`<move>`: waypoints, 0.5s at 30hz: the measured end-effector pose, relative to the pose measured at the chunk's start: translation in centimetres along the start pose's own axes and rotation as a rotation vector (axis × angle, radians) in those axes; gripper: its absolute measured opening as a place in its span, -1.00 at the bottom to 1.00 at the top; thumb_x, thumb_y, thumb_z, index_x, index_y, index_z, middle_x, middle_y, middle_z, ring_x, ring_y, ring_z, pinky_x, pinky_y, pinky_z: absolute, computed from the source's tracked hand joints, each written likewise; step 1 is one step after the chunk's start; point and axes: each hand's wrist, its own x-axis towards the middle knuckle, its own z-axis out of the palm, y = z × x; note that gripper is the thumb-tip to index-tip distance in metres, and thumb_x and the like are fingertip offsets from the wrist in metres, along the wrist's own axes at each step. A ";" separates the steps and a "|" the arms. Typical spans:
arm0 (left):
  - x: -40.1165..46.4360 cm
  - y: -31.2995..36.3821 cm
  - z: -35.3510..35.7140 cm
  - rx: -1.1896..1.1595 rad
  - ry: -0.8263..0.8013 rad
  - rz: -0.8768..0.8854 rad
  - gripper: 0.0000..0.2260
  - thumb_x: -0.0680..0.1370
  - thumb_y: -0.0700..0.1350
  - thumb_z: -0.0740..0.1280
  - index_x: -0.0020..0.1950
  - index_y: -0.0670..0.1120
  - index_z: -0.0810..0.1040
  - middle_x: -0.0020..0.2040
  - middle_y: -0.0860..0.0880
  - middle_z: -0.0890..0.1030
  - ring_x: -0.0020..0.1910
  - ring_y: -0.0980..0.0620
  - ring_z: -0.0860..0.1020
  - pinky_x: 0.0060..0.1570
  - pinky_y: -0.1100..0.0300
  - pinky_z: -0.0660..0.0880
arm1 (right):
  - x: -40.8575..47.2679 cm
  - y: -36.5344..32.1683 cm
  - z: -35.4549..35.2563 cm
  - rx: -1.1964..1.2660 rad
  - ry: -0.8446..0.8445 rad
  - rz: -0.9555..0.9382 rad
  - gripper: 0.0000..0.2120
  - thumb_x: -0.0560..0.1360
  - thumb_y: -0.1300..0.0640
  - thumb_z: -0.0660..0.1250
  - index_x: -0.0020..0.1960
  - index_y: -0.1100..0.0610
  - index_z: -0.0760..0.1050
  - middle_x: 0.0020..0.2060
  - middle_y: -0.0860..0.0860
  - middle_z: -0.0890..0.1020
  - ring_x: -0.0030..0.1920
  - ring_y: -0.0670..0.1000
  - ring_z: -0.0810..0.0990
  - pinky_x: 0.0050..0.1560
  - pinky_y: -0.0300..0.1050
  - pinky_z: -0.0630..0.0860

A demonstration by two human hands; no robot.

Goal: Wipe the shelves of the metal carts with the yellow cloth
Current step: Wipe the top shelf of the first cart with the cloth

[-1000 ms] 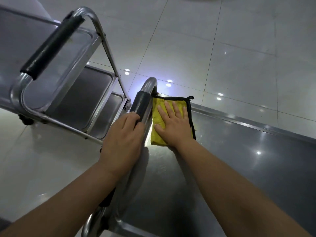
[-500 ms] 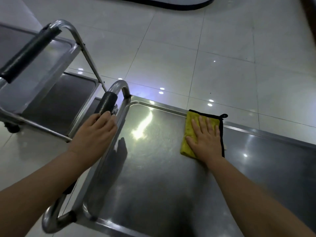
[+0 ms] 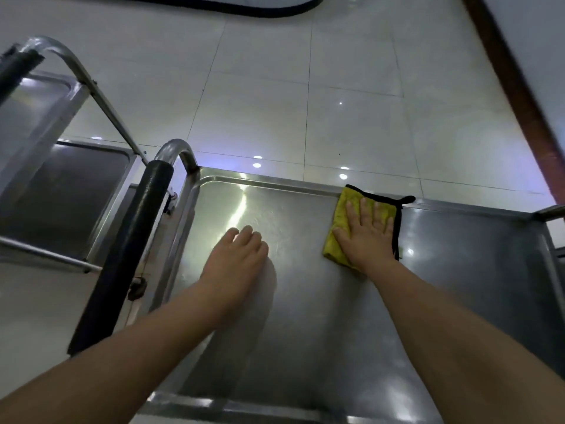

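1. The right hand (image 3: 365, 237) lay flat on the yellow cloth (image 3: 337, 228), fingers straight and slightly spread, pressing the cloth onto the top shelf (image 3: 305, 301) of the near metal cart.
2. The yellow cloth, folded and edged in black, sat at about 1 o'clock on the shelf, its far edge against the shelf's far rim (image 3: 275, 182); a black loop at its far right corner lay over that rim.
3. The left hand (image 3: 235, 258) was over the shelf at about 11 o'clock, fingers loosely together and bent slightly downward, holding nothing; whether the fingertips touched the metal could not be told.
4. The black-sleeved handle (image 3: 128, 246) of the near cart stood at 9 o'clock of the left hand, apart from it.
5. A second metal cart (image 3: 61, 185) stood at 10 o'clock on the tiled floor (image 3: 305, 102).
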 end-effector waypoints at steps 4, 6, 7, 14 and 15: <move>3.4 5.8 0.1 -0.143 0.001 0.058 -0.79 0.38 -0.14 0.35 0.00 -0.11 0.59 -0.07 -0.06 0.57 -0.03 -0.07 0.52 -0.06 0.11 0.43 | 0.1 0.3 -0.2 0.022 -0.015 -0.019 -0.34 0.60 -0.27 -0.06 0.55 -0.09 -0.28 0.55 0.01 -0.27 0.52 0.09 -0.33 0.45 0.19 -0.33; 5.1 8.0 0.1 -0.205 -0.103 0.013 -0.69 0.51 -0.09 0.22 0.23 -0.14 0.43 0.15 -0.09 0.47 0.16 -0.10 0.41 0.13 0.09 0.31 | 0.3 0.5 -0.1 0.040 -0.017 -0.028 -0.34 0.59 -0.28 -0.05 0.55 -0.10 -0.27 0.55 0.00 -0.27 0.52 0.09 -0.33 0.44 0.19 -0.34; 5.7 9.1 -0.2 -0.231 -0.141 0.000 -0.64 0.52 -0.04 0.23 0.28 -0.15 0.37 0.21 -0.10 0.43 0.20 -0.11 0.38 0.18 0.09 0.27 | 0.4 0.7 0.0 0.049 -0.017 -0.033 -0.34 0.59 -0.28 -0.05 0.55 -0.11 -0.27 0.55 -0.01 -0.27 0.53 0.09 -0.33 0.44 0.18 -0.34; 8.7 13.9 -0.3 -0.130 -0.234 -0.156 -0.12 0.42 0.08 0.37 0.50 -0.32 -0.04 0.29 -0.18 0.38 0.22 -0.12 0.42 0.20 0.07 0.28 | 1.2 4.7 0.2 0.077 0.056 -0.101 -0.37 0.58 -0.27 -0.01 0.56 -0.16 -0.17 0.56 -0.07 -0.18 0.54 0.02 -0.25 0.47 0.12 -0.33; 9.1 14.3 -0.4 -0.089 -0.247 -0.163 -0.11 0.44 0.08 0.36 0.50 -0.32 -0.07 0.31 -0.20 0.37 0.24 -0.13 0.41 0.22 0.06 0.28 | 1.4 5.8 0.3 0.080 0.063 -0.102 -0.37 0.58 -0.27 -0.02 0.56 -0.16 -0.17 0.56 -0.07 -0.18 0.54 0.02 -0.26 0.47 0.12 -0.33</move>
